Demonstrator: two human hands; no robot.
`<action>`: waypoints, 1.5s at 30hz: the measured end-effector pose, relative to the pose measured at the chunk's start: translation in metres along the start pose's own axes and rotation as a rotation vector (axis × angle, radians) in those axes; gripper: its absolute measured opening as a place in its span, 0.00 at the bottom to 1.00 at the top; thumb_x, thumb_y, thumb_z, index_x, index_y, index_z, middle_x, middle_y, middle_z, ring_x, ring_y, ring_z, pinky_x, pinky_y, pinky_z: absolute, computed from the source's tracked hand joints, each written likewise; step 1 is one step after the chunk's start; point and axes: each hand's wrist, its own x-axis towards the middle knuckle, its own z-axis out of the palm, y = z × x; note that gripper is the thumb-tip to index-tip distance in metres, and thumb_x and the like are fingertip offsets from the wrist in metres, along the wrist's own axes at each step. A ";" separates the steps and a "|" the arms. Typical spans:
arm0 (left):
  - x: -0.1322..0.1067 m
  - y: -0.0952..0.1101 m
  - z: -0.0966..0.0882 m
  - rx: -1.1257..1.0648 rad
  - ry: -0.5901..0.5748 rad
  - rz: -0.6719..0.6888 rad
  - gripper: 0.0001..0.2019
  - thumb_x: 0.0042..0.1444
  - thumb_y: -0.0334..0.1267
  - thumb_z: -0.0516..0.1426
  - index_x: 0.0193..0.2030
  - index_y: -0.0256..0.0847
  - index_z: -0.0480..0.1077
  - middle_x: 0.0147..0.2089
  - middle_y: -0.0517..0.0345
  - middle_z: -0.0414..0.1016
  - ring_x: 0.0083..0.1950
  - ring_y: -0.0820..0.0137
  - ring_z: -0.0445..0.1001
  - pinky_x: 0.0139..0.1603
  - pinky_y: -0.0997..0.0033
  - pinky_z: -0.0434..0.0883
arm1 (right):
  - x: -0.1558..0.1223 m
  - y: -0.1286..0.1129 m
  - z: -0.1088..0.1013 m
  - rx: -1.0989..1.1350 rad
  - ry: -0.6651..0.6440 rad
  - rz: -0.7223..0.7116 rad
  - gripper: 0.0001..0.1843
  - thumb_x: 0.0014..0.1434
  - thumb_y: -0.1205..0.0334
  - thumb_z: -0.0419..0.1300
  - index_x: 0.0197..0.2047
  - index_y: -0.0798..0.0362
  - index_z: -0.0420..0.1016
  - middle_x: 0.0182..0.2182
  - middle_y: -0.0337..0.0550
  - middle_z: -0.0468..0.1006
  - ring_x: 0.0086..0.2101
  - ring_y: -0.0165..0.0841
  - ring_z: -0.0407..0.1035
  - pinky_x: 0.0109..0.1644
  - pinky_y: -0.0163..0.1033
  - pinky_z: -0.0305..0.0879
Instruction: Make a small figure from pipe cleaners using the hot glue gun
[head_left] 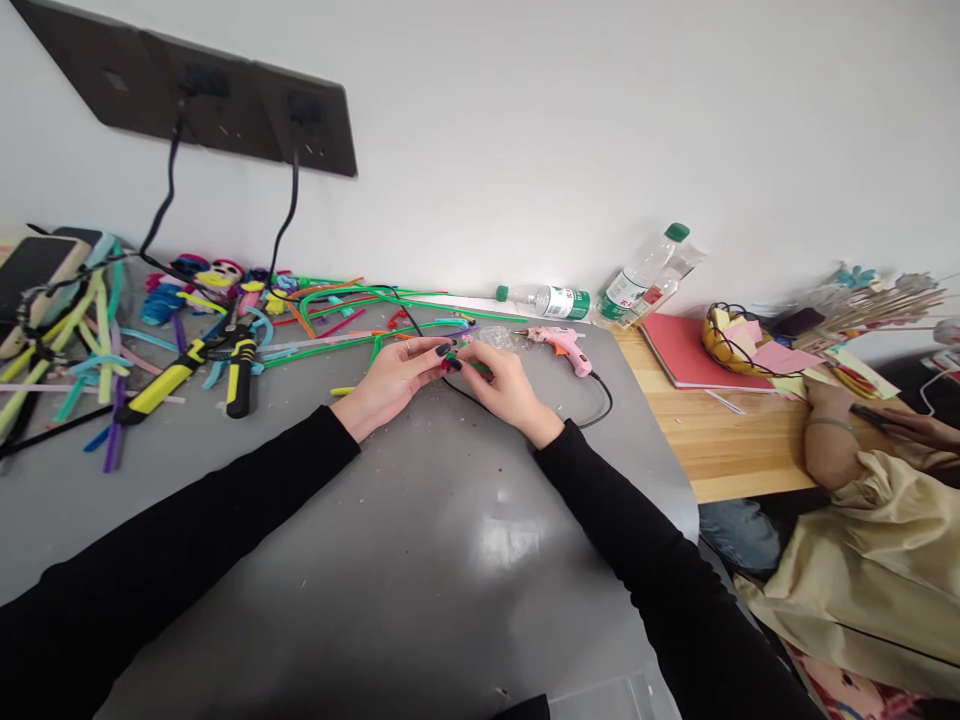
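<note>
My left hand (397, 380) and my right hand (506, 385) meet over the grey table (420, 560), both in black sleeves. Together they pinch a small piece made of a green pipe cleaner with a red bit (463, 366). The left fingertips with dark nails close on its left end. The right fingers close on its right end. A pink glue gun (564, 346) lies just beyond my right hand, its black cord (600, 405) looping past my right wrist.
Many coloured pipe cleaners (322, 310) lie across the back and left of the table, with yellow-handled pliers (196, 370). Two plastic bottles (600, 295) lie by the wall. Another person's arm (847, 440) rests on the wooden table (720, 450) at right, near a red book (690, 350).
</note>
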 end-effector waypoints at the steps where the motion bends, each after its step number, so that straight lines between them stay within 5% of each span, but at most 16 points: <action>1: 0.000 0.000 0.000 -0.015 -0.002 0.000 0.22 0.35 0.45 0.80 0.37 0.39 0.85 0.39 0.54 0.85 0.38 0.70 0.79 0.48 0.68 0.78 | 0.000 0.000 0.000 0.025 0.008 0.010 0.08 0.71 0.61 0.53 0.41 0.51 0.72 0.34 0.41 0.78 0.30 0.30 0.66 0.38 0.36 0.63; 13: -0.001 0.003 -0.001 -0.115 -0.090 -0.014 0.13 0.48 0.37 0.76 0.40 0.36 0.84 0.39 0.52 0.85 0.39 0.69 0.82 0.49 0.69 0.78 | 0.003 0.000 0.001 0.282 0.071 0.172 0.12 0.69 0.52 0.59 0.41 0.52 0.72 0.35 0.43 0.79 0.34 0.31 0.72 0.39 0.37 0.67; 22: 0.000 0.002 -0.003 -0.143 -0.057 -0.102 0.18 0.42 0.37 0.78 0.41 0.41 0.84 0.38 0.57 0.84 0.37 0.72 0.80 0.40 0.73 0.76 | 0.005 0.001 0.000 0.379 0.031 0.178 0.14 0.68 0.49 0.60 0.41 0.51 0.72 0.37 0.43 0.79 0.36 0.32 0.73 0.41 0.39 0.71; 26: 0.004 0.000 -0.005 -0.114 -0.037 -0.039 0.15 0.40 0.38 0.79 0.32 0.39 0.81 0.33 0.60 0.80 0.35 0.75 0.75 0.39 0.75 0.72 | 0.004 0.000 0.000 0.382 0.025 0.192 0.15 0.68 0.48 0.61 0.41 0.51 0.73 0.35 0.42 0.78 0.34 0.31 0.71 0.39 0.38 0.69; 31: 0.004 -0.002 -0.003 -0.050 -0.048 0.062 0.17 0.39 0.42 0.79 0.32 0.40 0.81 0.36 0.57 0.81 0.39 0.72 0.76 0.49 0.69 0.74 | 0.004 0.002 0.000 0.335 0.027 0.169 0.14 0.69 0.49 0.60 0.40 0.52 0.73 0.34 0.42 0.78 0.34 0.31 0.70 0.38 0.37 0.68; 45: -0.003 -0.002 0.001 0.275 0.039 0.186 0.27 0.37 0.59 0.77 0.36 0.40 0.81 0.37 0.54 0.81 0.40 0.65 0.76 0.47 0.65 0.73 | 0.003 0.003 0.001 0.149 0.039 0.083 0.08 0.69 0.59 0.56 0.39 0.52 0.73 0.33 0.41 0.79 0.30 0.29 0.66 0.36 0.36 0.63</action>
